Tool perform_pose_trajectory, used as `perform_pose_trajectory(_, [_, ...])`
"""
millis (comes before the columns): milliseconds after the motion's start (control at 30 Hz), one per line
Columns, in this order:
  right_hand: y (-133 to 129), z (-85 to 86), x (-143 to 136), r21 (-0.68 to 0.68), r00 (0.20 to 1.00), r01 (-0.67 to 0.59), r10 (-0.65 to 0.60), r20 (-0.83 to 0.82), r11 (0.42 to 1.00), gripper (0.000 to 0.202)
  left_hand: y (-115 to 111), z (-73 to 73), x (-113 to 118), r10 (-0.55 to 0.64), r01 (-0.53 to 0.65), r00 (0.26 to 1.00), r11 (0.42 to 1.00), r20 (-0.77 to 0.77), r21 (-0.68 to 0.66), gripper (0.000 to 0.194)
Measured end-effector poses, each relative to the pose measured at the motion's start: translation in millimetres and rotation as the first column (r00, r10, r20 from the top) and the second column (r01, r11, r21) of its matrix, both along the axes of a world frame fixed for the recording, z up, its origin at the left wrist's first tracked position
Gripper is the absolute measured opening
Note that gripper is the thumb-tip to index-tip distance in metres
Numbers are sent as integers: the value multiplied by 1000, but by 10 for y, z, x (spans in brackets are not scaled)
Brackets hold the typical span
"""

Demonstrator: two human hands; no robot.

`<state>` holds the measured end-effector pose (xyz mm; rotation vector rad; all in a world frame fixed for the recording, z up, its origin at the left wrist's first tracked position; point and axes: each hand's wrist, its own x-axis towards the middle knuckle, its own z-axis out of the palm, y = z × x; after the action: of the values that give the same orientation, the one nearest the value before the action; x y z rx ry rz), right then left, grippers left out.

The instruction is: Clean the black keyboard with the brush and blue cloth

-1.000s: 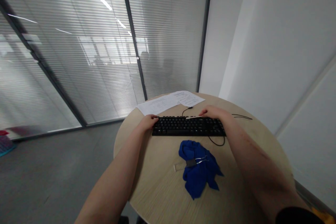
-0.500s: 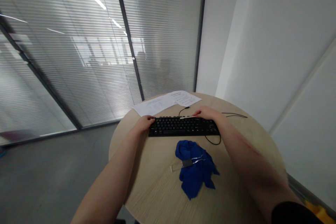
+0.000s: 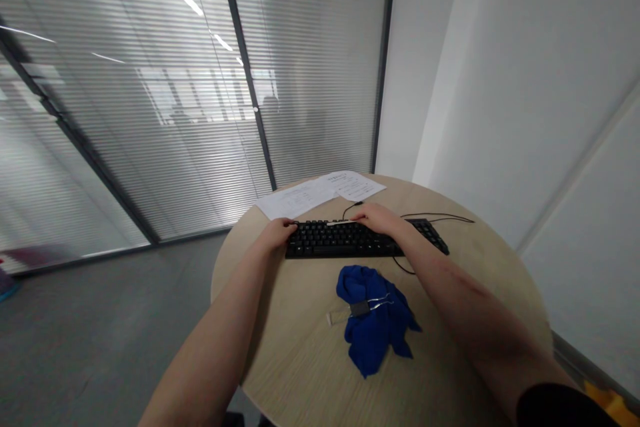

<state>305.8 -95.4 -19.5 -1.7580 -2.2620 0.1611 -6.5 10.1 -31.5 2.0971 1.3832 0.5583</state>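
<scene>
A black keyboard (image 3: 330,240) lies flat on the round wooden table, its long side across my view. My left hand (image 3: 280,232) is closed on its upper left corner. My right hand (image 3: 377,217) is over the upper rows of keys, closed on a thin, pale stick-like tool (image 3: 340,222). The tool's tip points left along the top row, and its exact kind is too small to make out. My right forearm hides part of the keyboard's right half. Nearer to me lies a crumpled blue cloth (image 3: 373,340) with a dark binder clip (image 3: 359,309) on top.
Printed paper sheets (image 3: 300,199) lie at the table's far edge. A black cable (image 3: 440,216) loops behind the keyboard, and its plug (image 3: 358,203) lies near the papers. The round table (image 3: 295,353) stands by a glass partition with blinds (image 3: 320,140) and a white wall (image 3: 540,100).
My right hand has slid left along the top of the keyboard with the pale tool, uncovering the keyboard's right end. My left hand stays at the corner. The view has shifted slightly.
</scene>
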Motion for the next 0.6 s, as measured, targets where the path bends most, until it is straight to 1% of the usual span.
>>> perform_pose_trajectory(67, [1,17,41,14,1000,5,-5,-3,1000,30,7,-3,-2,-7,7,1000,1000,3,-6,35])
perform_pose_trajectory(233, [-13,53,173,-27,999,41,-41,11,999,29,36,-24,-9,-8,8,1000,1000,-11,-8,34])
perform_pose_trajectory(433, [-8,41,180,-7,997,41,-41,64,999,31,47,-29,-4,-18,18,1000,1000,-15,22,33])
perform_pose_trajectory(533, [-4,48,221,-24,998,44,-43,43,999,30,33,-17,-2,-19,19,1000,1000,-10,5,33])
perform_pose_trajectory(600, [-8,53,268,-50,998,68,-67,17,996,29,19,-8,-2,-18,18,1000,1000,-1,-14,34])
